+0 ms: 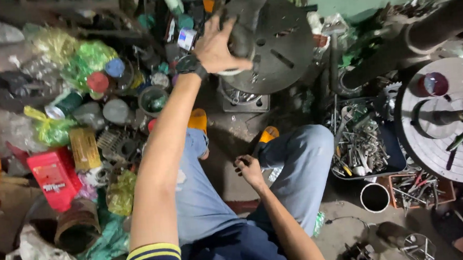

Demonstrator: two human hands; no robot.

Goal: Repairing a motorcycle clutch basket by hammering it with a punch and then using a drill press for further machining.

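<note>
The person sits low with knees spread, in jeans (299, 163) and yellow sandals (198, 118). Nearest me, the right hand (249, 168) hangs between the knees, fingers curled loosely in; whether it pinches anything I cannot tell. To the right of that knee lies a tray of bolts and scrap metal (360, 145), with a white pipe end (374, 197) just below it. On the left sit a red box (55, 177), a yellow crate (84, 148) and bags of green plastic (93, 58).

Farther off, the left hand (216, 48), a black watch (190, 65) on its wrist, is stretched out and spread over the dark column (245, 15) that rises through a round slotted metal plate (280, 48), fingers wrapped against it. The hands are well apart.
</note>
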